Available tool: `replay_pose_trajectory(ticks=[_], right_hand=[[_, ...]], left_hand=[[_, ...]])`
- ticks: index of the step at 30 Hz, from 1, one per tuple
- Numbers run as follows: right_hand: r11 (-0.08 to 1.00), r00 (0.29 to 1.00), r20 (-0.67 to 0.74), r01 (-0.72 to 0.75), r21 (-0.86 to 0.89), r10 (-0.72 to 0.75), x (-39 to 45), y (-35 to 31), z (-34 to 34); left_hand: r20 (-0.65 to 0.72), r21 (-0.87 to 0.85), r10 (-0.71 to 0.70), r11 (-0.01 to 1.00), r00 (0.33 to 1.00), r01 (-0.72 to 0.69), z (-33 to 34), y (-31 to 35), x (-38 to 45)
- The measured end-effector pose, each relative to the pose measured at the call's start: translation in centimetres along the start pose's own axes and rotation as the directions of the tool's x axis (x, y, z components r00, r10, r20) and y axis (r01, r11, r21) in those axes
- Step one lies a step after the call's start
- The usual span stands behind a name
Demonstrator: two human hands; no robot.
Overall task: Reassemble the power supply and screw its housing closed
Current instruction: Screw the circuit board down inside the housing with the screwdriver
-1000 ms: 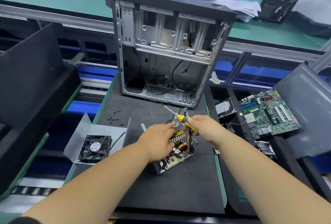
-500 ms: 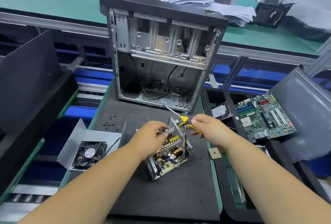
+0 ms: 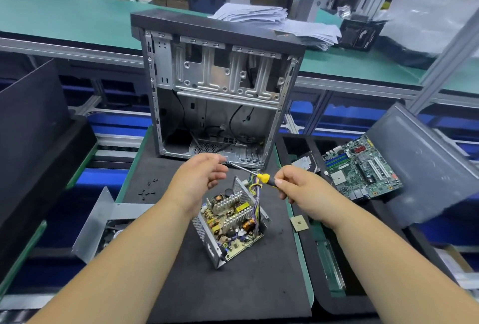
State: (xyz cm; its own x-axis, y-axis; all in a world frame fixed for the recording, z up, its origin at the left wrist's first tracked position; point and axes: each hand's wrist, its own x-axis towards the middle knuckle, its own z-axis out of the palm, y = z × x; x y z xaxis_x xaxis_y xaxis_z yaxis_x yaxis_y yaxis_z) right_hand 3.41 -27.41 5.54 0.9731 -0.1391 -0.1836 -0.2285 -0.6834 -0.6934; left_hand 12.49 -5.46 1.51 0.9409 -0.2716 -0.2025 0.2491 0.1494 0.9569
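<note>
The open power supply [image 3: 230, 222] lies tilted on the black foam mat [image 3: 233, 287], its circuit board, coils and heat sinks exposed and its wire bundle rising at the right side. My right hand [image 3: 300, 189] grips the yellow-and-black handle of a screwdriver [image 3: 263, 178] just above the unit. The thin shaft points left and away. My left hand [image 3: 199, 181] hovers above the unit with loosely curled fingers, and its fingertips are at the shaft's tip. The metal cover with the fan [image 3: 103, 222] lies at the mat's left edge.
An open computer case [image 3: 220, 90] stands upright behind the power supply. Several small black screws [image 3: 147, 190] lie on the mat's left part. A processor chip [image 3: 298, 223] lies at the right edge; a motherboard [image 3: 363, 168], a drive [image 3: 305, 163] and a grey panel [image 3: 427, 163] lie further right.
My left hand has lifted off the power supply and moved up to the screwdriver's tip. The right hand keeps the screwdriver and has moved slightly right. The unit now lies untouched.
</note>
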Motion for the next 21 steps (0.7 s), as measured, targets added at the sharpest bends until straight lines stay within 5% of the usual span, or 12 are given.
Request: replay_pose_trajectory(ticks=[14, 21], right_hand=[[0.999, 0.998, -0.049, -0.041, 0.036, 0.043, -3.8, 1.5, 0.5], [0.864, 0.954, -0.296, 0.117, 0.490, 0.039, -5.5, 3.9, -1.0]], left_hand=[[0.055, 0.089, -0.047, 0.995, 0.997, 0.042, 1.8, -1.9, -1.9], [0.027, 0.029, -0.062, 0.998, 0.998, 0.061, 5.6, -2.8, -4.4]])
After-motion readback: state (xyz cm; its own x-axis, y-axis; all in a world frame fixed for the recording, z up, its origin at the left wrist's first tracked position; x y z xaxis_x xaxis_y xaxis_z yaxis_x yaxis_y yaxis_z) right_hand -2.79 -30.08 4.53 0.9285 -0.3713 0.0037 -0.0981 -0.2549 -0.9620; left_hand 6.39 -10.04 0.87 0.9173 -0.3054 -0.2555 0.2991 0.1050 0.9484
